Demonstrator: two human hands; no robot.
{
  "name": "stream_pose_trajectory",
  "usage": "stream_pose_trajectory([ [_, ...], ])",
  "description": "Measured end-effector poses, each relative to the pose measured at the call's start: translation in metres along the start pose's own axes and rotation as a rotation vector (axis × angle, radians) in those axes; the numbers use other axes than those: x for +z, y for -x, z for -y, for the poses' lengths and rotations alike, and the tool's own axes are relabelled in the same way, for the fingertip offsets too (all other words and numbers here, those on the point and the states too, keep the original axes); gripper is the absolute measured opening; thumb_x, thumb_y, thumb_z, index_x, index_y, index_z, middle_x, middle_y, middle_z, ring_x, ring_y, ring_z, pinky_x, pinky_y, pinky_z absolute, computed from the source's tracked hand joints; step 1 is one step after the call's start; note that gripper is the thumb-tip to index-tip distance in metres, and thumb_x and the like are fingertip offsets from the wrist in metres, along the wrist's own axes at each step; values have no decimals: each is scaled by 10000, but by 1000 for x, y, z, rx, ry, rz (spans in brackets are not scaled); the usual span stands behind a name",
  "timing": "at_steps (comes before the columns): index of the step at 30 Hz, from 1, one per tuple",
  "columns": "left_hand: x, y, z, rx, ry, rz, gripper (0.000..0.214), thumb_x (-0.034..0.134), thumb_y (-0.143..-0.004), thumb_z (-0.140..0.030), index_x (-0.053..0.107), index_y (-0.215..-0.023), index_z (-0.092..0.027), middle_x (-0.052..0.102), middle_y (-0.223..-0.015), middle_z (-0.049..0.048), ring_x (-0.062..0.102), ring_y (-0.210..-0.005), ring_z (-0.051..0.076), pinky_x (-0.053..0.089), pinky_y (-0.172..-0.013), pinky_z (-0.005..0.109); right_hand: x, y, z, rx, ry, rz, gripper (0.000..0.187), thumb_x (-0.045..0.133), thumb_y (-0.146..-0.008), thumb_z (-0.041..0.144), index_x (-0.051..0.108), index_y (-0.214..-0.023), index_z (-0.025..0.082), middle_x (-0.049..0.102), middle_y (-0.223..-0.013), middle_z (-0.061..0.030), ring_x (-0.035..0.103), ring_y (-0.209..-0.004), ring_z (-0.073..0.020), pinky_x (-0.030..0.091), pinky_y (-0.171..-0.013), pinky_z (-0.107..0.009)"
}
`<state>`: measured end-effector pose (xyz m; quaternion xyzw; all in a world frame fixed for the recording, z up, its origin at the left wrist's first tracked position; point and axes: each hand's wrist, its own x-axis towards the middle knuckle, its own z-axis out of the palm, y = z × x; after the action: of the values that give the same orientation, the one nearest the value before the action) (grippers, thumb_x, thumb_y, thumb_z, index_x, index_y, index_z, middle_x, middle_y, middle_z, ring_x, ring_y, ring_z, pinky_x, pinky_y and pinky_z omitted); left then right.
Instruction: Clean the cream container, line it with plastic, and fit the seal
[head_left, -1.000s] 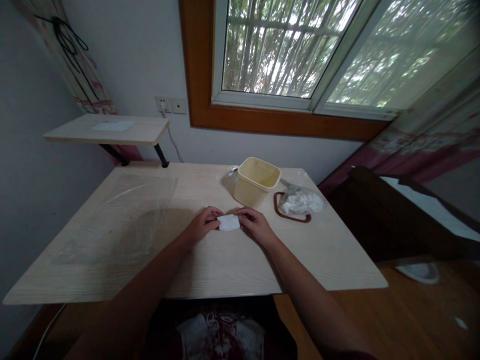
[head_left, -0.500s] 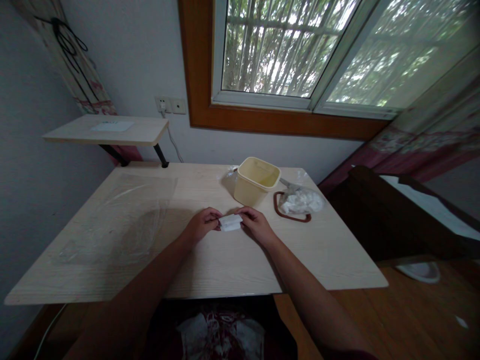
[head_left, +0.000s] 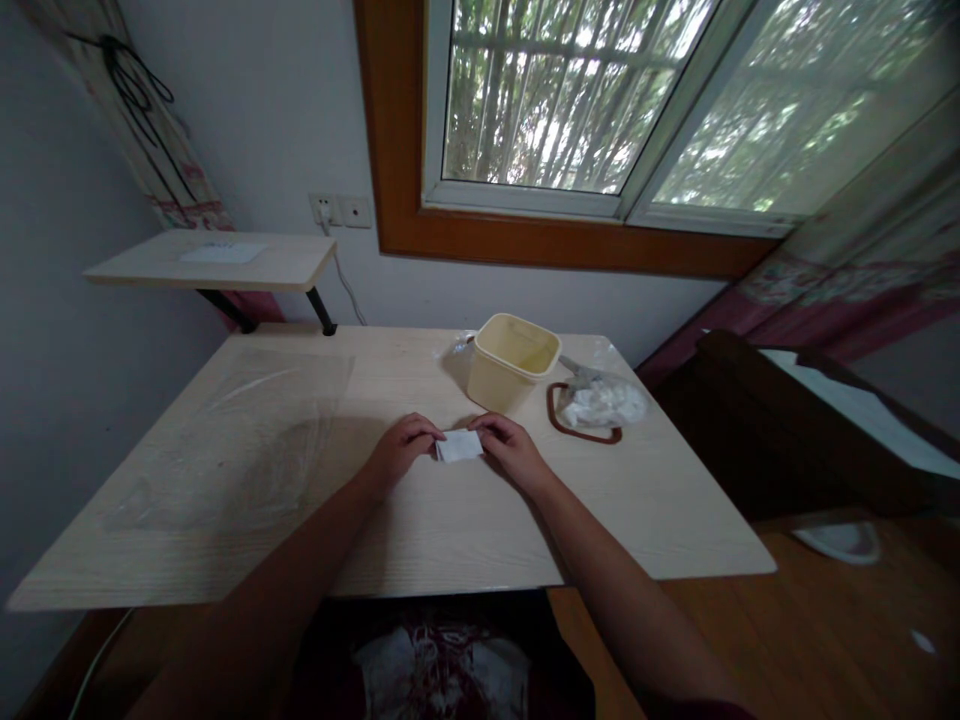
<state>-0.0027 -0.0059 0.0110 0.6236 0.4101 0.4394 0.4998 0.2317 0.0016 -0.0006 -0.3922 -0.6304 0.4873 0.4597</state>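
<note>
As L hand [head_left: 405,448] pinches one end of small white piece [head_left: 460,447], R hand [head_left: 511,448] is clamped on the other; piece is on or just over bench [head_left: 465,540], can't tell which, nr. yellow bin [head_left: 495,385]. Brown frame [head_left: 585,434] & clear bag [head_left: 604,402] w/ white stuff sit R of bin.

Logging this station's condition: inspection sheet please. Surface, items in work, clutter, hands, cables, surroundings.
Surface: pale wood-grain table.
Items in work: small white piece; material unclear.
Clutter: clear plastic sheet on the left; cream bin upright; clear bag with white contents, overlapping a brown loop.
Hands: left hand and right hand hold the piece at opposite ends.
Cables: white cord plugged into wall socket; black looped cord by left curtain.
Surroundings: window, raised shelf.
</note>
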Motion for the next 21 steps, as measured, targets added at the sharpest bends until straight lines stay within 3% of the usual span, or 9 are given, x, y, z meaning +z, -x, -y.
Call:
stream_pose_trajectory([
  [7,5,0,-2,-127,119,-6,253,732,-791,-329,549,-879,-178,682,-851,15,666,-791,152,496,-730,270,0,0,3,-122,181,17,171,638,-901,334,737,-969,213,708,-957,-66,627,-841,-185,498,-753,-321],
  [12,6,-1,2,-152,118,-9,300,751,-761,-317,533,-918,-185,685,-879,20,674,-805,153,490,-712,263,1,1,8,-219,254,35,132,655,-887,292,750,-957,232,716,-963,-63,641,-895,-204,490,-805,-345],
  [17,6,-3,6,-133,99,-26,290,751,-749,-312,564,-929,-182,675,-876,20,660,-783,146,496,-696,263,1,3,6,-128,217,30,266,596,-946,354,700,-1165,245,716,-1071,-67,638,-934,-202,491,-836,-343],
  [21,6,-4,8,-124,74,-34,279,744,-747,-277,580,-950,-180,687,-910,24,671,-812,146,503,-737,269,4,3,6,-51,249,74,357,680,-897,434,693,-1187,227,687,-896,-27,585,-746,-162,464,-688,-283],
])
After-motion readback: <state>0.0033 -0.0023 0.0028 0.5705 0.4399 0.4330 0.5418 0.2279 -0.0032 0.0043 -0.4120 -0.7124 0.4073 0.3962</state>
